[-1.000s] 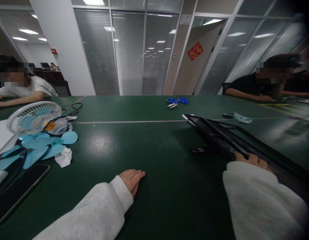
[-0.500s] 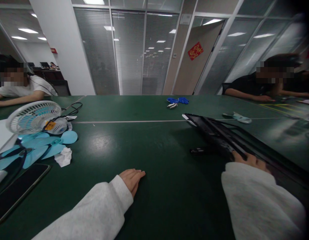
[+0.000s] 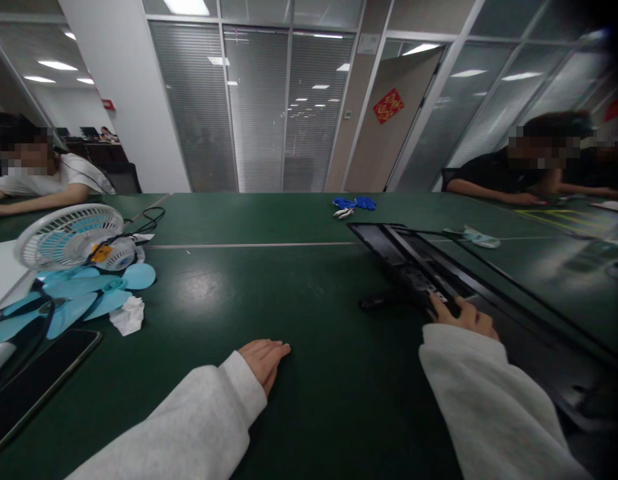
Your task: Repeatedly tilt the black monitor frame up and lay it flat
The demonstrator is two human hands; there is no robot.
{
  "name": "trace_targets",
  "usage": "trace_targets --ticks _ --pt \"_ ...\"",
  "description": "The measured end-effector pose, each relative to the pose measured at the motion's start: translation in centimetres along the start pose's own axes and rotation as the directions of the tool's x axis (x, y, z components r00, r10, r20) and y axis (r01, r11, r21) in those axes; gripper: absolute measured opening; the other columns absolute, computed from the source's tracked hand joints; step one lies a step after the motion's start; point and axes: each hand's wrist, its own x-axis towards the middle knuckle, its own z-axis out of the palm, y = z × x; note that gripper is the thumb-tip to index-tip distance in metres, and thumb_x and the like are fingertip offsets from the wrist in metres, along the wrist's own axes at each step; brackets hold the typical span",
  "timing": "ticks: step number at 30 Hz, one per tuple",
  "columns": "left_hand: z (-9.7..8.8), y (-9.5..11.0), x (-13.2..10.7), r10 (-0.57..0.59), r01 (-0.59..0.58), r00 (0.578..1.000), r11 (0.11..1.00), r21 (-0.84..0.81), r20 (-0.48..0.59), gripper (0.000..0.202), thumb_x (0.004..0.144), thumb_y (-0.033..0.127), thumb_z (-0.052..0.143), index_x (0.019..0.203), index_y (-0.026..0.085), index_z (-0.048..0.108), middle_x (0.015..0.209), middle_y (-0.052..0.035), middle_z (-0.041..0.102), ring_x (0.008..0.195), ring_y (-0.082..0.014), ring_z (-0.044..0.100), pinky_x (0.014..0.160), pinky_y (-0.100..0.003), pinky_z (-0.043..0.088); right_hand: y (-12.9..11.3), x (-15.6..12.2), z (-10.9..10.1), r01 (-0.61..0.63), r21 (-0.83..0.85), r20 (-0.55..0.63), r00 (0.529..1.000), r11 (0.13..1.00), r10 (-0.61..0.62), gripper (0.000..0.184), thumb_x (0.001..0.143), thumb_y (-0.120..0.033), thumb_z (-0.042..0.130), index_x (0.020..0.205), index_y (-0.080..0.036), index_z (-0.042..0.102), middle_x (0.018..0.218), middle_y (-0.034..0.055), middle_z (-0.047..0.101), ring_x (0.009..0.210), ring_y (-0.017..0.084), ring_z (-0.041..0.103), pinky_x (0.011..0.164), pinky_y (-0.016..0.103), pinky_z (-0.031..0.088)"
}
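Observation:
My left hand lies flat on the green table, fingers stretched out, with nothing in it. To the right, my right hand has its fingers bent round part of a large black flat panel with long bars. The panel lies slanted, its far end pointing toward the middle of the table, and runs off to the right. A dark handle-like piece sticks out on its left side; I cannot tell what kind of device it is. My right thumb is mostly hidden.
At left are a white fan, blue fan blades, crumpled paper and a black phone-like slab. Blue gloves lie far off; a pale bundle is behind the panel. People sit at both sides.
The black panel has shifted left and tipped so that more of its face shows. My right hand has moved left and up with it. My left hand has stayed put.

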Motion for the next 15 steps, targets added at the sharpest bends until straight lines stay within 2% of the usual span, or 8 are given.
trace_targets --ticks 8,11,15 --pt "-0.2 0.3 0.0 0.034 -0.035 0.998 0.999 -0.013 -0.051 0.034 0.090 0.013 0.039 0.120 0.018 0.053 0.107 -0.0068 0.068 0.101 -0.0179 0.064 0.087 -0.034 0.055 -5.6 -2.5 -1.6 0.166 0.042 -0.166 0.974 0.985 -0.157 0.036 0.089 -0.035 0.044 0.122 -0.031 0.060 0.127 0.0112 0.049 0.099 0.028 0.048 0.075 0.038 0.041" --pt "-0.5 0.6 0.0 0.064 -0.066 0.993 0.998 -0.013 -0.101 0.037 0.089 0.011 0.036 0.123 0.017 0.050 0.111 -0.0080 0.066 0.105 -0.0175 0.062 0.089 -0.033 0.054 -7.9 -4.1 -2.3 0.260 0.051 -0.228 0.943 0.964 -0.243 0.035 0.088 -0.027 0.046 0.120 -0.033 0.061 0.126 0.0101 0.052 0.100 0.026 0.049 0.076 0.037 0.043" --pt "-1.1 0.7 0.1 0.147 -0.149 0.973 0.989 0.005 -0.175 0.045 0.088 0.008 0.035 0.131 0.014 0.043 0.124 -0.0105 0.060 0.116 -0.0186 0.055 0.095 -0.036 0.050 -11.3 -6.0 -3.5 0.390 0.079 -0.331 0.878 0.917 -0.345 0.035 0.086 -0.026 0.051 0.118 -0.036 0.062 0.126 0.0079 0.054 0.104 0.025 0.050 0.080 0.037 0.044"
